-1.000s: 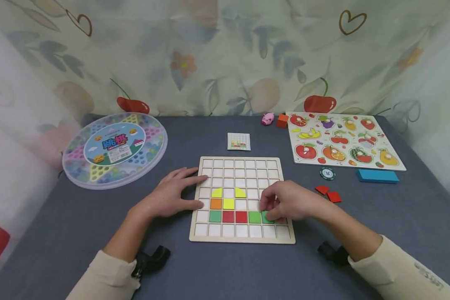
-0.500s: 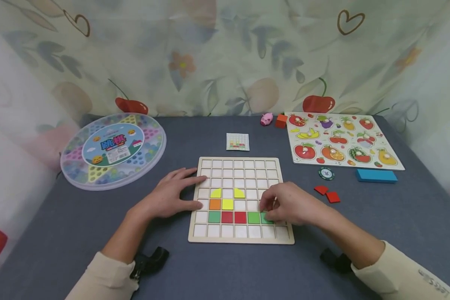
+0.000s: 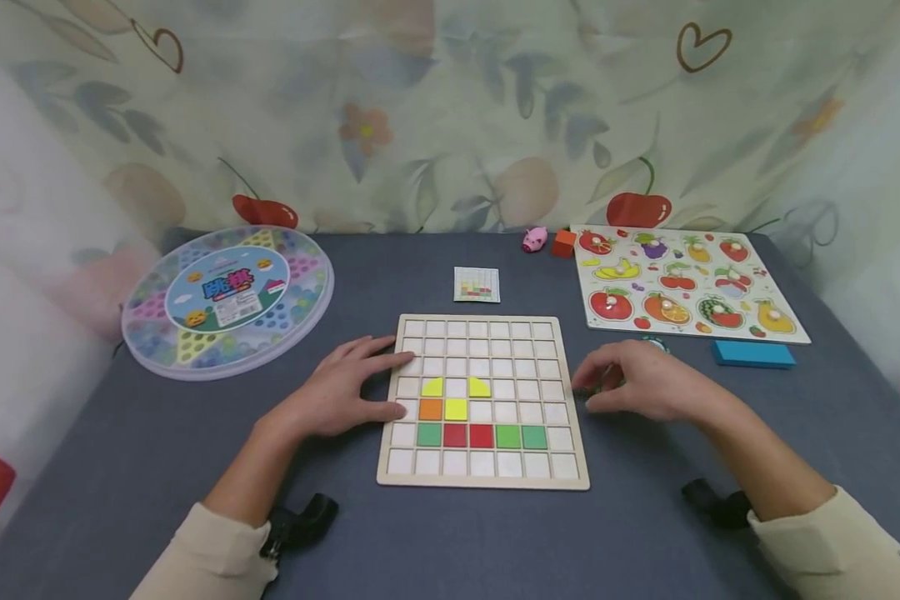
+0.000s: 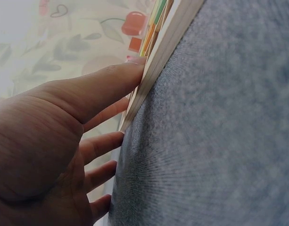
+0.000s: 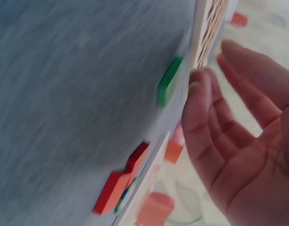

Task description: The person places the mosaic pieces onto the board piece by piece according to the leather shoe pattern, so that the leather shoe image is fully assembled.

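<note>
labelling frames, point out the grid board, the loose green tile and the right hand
grid board point(image 3: 483, 482): head view, bare front rim
green tile point(image 5: 169, 82): right wrist view, its side edge
right hand point(image 3: 641, 387): head view, back of the hand

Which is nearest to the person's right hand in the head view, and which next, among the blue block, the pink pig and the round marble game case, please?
From the right hand, nearest first:
1. Blue block, just beyond the hand on its right side.
2. Pink pig, farther back, beside the orange cube.
3. Round marble game case, far across on the left side, past the grid board.
</note>
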